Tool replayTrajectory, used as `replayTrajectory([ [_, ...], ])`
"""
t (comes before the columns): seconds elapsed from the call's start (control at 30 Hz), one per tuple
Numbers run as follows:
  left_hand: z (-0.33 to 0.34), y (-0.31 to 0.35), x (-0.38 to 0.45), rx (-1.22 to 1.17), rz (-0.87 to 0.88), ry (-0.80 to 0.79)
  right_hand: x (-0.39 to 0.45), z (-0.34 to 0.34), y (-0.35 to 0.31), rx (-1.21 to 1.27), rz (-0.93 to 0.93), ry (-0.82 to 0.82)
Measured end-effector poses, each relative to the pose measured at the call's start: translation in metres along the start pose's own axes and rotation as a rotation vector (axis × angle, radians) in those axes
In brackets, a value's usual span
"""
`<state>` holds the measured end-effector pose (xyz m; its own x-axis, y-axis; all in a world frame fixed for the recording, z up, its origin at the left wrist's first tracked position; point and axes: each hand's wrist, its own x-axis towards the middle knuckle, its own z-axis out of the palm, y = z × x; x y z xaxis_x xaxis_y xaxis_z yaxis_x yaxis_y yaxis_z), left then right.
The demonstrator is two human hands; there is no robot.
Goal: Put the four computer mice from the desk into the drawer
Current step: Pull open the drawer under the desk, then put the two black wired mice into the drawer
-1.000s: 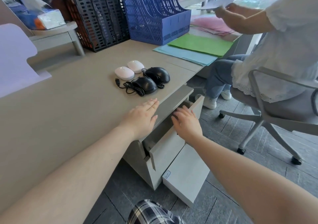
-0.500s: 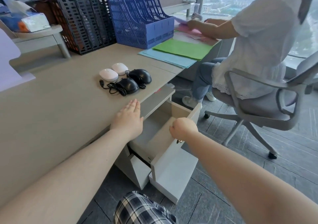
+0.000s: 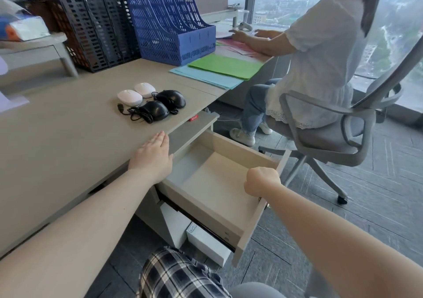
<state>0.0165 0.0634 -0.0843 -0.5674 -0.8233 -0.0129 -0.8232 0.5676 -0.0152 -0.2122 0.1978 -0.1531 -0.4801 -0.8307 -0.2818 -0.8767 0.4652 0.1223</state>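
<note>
Two white mice and two black corded mice lie bunched together on the beige desk, near its front edge. Below the desk the top drawer stands pulled far out, and its pale inside holds nothing. My right hand is closed over the upper edge of the drawer front. My left hand lies flat with fingers together on the desk edge, a hand's length short of the mice.
Blue and black file racks stand at the back of the desk, with green and blue paper sheets to the right. A person on a grey swivel chair sits close to the drawer's right. A white box lies under the drawer.
The drawer has slid from nearly shut to far out, drawn by my right hand. My left hand has stayed flat on the desk edge.
</note>
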Motion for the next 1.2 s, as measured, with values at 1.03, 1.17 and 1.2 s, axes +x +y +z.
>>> replayTrajectory([
  [1.03,-0.016,-0.05,0.103,-0.359,-0.291,0.111,0.12,-0.135,-0.12,0.648,-0.147,0.499],
  [1.17,-0.014,-0.055,0.117,-0.368,-0.257,0.125,0.138,-0.149,-0.133,0.657,-0.25,0.503],
  [1.2,-0.014,-0.056,0.118,-0.361,-0.254,0.136,0.142,-0.152,-0.137,0.685,-0.275,0.47],
])
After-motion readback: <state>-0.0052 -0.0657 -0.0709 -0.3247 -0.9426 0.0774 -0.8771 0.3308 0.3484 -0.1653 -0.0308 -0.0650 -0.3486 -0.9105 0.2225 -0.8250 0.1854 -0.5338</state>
